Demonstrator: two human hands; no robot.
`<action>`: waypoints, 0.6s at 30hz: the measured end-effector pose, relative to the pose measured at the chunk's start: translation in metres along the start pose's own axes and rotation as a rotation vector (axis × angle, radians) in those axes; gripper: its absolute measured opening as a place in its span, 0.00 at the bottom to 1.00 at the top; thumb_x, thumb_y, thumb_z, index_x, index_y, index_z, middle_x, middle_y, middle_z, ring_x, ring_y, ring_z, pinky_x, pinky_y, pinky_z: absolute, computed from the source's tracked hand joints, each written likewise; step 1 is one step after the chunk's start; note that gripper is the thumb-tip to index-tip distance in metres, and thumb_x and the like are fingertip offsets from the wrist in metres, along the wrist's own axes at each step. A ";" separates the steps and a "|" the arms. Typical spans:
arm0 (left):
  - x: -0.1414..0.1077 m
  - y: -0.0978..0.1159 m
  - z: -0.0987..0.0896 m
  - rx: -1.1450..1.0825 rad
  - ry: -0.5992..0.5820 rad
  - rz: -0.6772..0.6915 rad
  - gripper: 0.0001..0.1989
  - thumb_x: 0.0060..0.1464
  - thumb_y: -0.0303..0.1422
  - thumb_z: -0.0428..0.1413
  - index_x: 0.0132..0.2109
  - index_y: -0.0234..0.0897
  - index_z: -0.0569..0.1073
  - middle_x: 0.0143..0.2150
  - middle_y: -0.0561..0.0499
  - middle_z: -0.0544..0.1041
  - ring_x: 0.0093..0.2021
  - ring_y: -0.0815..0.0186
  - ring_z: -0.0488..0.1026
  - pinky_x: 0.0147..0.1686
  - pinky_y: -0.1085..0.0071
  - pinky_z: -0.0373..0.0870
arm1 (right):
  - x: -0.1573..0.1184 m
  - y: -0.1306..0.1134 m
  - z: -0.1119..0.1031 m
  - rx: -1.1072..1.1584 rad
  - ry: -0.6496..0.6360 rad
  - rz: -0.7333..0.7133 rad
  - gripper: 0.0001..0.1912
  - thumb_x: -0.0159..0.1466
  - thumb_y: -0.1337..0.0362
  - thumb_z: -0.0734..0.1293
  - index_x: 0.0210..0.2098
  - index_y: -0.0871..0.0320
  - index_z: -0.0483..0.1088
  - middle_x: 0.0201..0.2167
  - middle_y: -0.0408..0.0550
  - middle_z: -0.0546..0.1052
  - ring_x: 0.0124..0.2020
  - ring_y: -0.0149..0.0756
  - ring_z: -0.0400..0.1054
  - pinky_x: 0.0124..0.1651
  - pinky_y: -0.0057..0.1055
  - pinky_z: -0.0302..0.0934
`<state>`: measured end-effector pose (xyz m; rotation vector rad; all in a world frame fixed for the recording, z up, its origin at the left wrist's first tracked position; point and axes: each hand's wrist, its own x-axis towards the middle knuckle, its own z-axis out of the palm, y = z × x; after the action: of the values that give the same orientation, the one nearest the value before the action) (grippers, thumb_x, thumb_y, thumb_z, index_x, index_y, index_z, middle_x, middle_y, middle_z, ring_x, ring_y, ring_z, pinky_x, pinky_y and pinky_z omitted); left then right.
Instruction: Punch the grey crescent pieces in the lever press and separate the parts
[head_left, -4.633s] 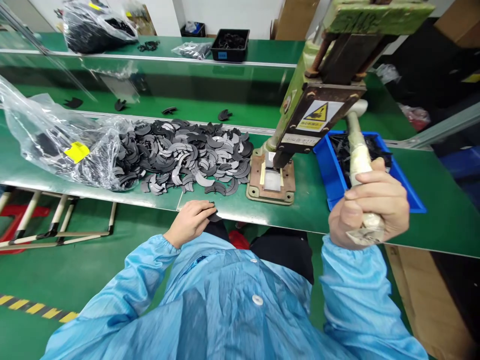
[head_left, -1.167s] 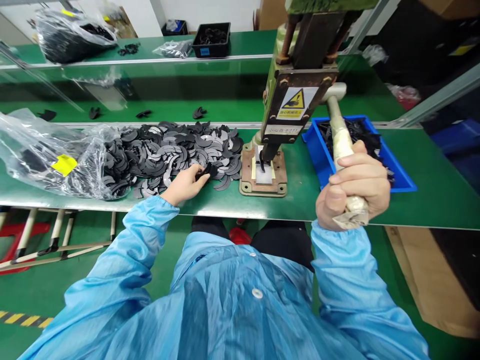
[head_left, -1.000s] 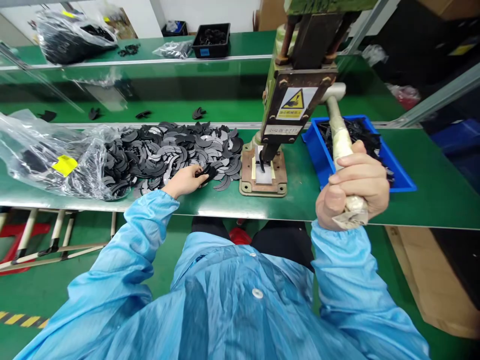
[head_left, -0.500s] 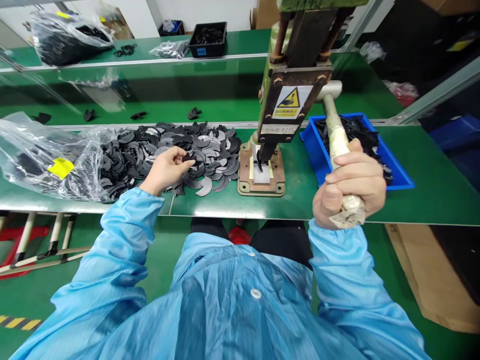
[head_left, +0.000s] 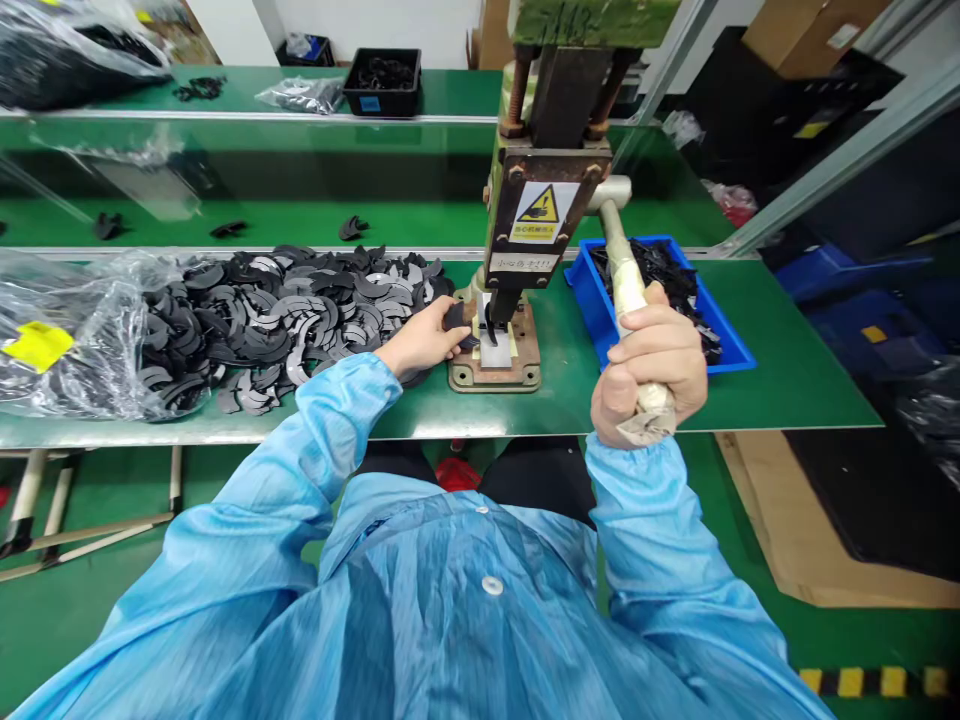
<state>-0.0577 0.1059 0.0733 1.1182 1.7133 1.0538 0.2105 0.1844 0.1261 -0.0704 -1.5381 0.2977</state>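
Fingers on the left hand (head_left: 421,340) are pinched on a dark piece (head_left: 454,317) at the press base (head_left: 526,345), right hand (head_left: 652,365) wrapped snug round the taped lever (head_left: 621,255) tbh

Bench strip (head_left: 540,415) free before press base (head_left: 527,348); parts pile (head_left: 300,310) blocks left, blue bin (head_left: 589,310) right (slim gap).

On the press (head_left: 566,110), 1 white label (head_left: 544,214) shows a yellow hand-hazard triangle (head_left: 541,207) over "当心机械伤人", and a strip (head_left: 523,263) below reads "小心伤手!!!".
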 end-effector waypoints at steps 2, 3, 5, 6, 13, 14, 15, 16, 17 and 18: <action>0.009 0.000 0.008 0.032 0.027 0.004 0.16 0.63 0.34 0.68 0.53 0.38 0.72 0.30 0.53 0.78 0.28 0.66 0.77 0.29 0.71 0.73 | 0.000 -0.001 -0.001 -0.008 -0.012 0.005 0.16 0.68 0.53 0.72 0.31 0.53 0.66 0.29 0.39 0.72 0.45 0.36 0.76 0.69 0.68 0.71; 0.012 -0.001 0.010 0.027 0.045 0.003 0.14 0.62 0.34 0.68 0.49 0.38 0.72 0.30 0.53 0.77 0.28 0.66 0.76 0.29 0.71 0.71 | 0.000 -0.001 -0.001 -0.013 -0.015 0.007 0.16 0.67 0.53 0.72 0.31 0.53 0.66 0.29 0.39 0.72 0.45 0.36 0.76 0.69 0.68 0.71; 0.018 -0.004 0.013 -0.019 0.062 -0.011 0.13 0.62 0.37 0.69 0.42 0.38 0.73 0.28 0.53 0.76 0.26 0.68 0.73 0.28 0.71 0.69 | 0.000 -0.001 -0.001 -0.024 -0.014 0.011 0.16 0.67 0.53 0.71 0.30 0.53 0.65 0.29 0.39 0.72 0.44 0.36 0.76 0.69 0.68 0.72; 0.020 -0.005 0.013 -0.050 0.059 -0.020 0.13 0.62 0.38 0.68 0.40 0.38 0.72 0.27 0.54 0.75 0.25 0.69 0.71 0.27 0.72 0.67 | 0.000 -0.001 -0.001 -0.028 -0.010 0.012 0.16 0.67 0.53 0.71 0.30 0.53 0.65 0.29 0.38 0.72 0.44 0.36 0.76 0.69 0.67 0.72; 0.029 -0.004 0.003 -0.061 -0.025 -0.035 0.19 0.62 0.45 0.68 0.34 0.38 0.72 0.23 0.56 0.70 0.22 0.72 0.62 0.23 0.74 0.56 | -0.001 0.000 0.003 0.004 0.041 0.013 0.17 0.66 0.53 0.72 0.30 0.54 0.64 0.28 0.37 0.71 0.44 0.35 0.76 0.69 0.64 0.72; 0.030 -0.003 0.001 -0.056 -0.034 -0.025 0.18 0.62 0.44 0.68 0.33 0.37 0.73 0.24 0.55 0.70 0.23 0.72 0.63 0.24 0.74 0.58 | -0.001 0.000 0.003 0.004 0.041 0.014 0.17 0.66 0.52 0.72 0.30 0.53 0.64 0.28 0.38 0.71 0.44 0.35 0.76 0.69 0.64 0.72; 0.032 -0.001 -0.001 -0.056 -0.041 -0.015 0.18 0.63 0.43 0.68 0.33 0.37 0.73 0.24 0.55 0.71 0.24 0.72 0.64 0.25 0.74 0.58 | -0.001 0.000 0.002 0.004 0.035 0.016 0.17 0.66 0.52 0.72 0.30 0.53 0.64 0.28 0.38 0.71 0.44 0.35 0.76 0.69 0.64 0.72; 0.034 0.000 -0.002 -0.061 -0.050 -0.009 0.17 0.63 0.41 0.67 0.33 0.36 0.74 0.25 0.55 0.72 0.24 0.72 0.64 0.26 0.74 0.59 | -0.001 0.000 0.002 0.003 0.026 0.020 0.17 0.66 0.52 0.72 0.30 0.54 0.64 0.28 0.38 0.71 0.44 0.35 0.76 0.70 0.64 0.71; 0.035 0.001 -0.003 -0.067 -0.063 -0.009 0.16 0.63 0.40 0.67 0.32 0.36 0.74 0.25 0.55 0.72 0.25 0.72 0.64 0.27 0.74 0.59 | -0.001 0.000 0.001 0.002 0.017 0.024 0.18 0.67 0.52 0.72 0.30 0.54 0.65 0.28 0.38 0.71 0.45 0.35 0.76 0.70 0.65 0.71; 0.037 0.001 -0.004 -0.073 -0.077 -0.013 0.15 0.63 0.38 0.67 0.32 0.35 0.75 0.26 0.55 0.72 0.25 0.73 0.64 0.27 0.75 0.60 | -0.001 -0.001 0.001 0.002 0.015 0.024 0.18 0.67 0.51 0.72 0.30 0.54 0.64 0.28 0.38 0.71 0.45 0.35 0.76 0.70 0.65 0.71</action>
<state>-0.0715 0.1401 0.0693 1.0855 1.6075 1.0440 0.2097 0.1835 0.1255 -0.0895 -1.5234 0.3166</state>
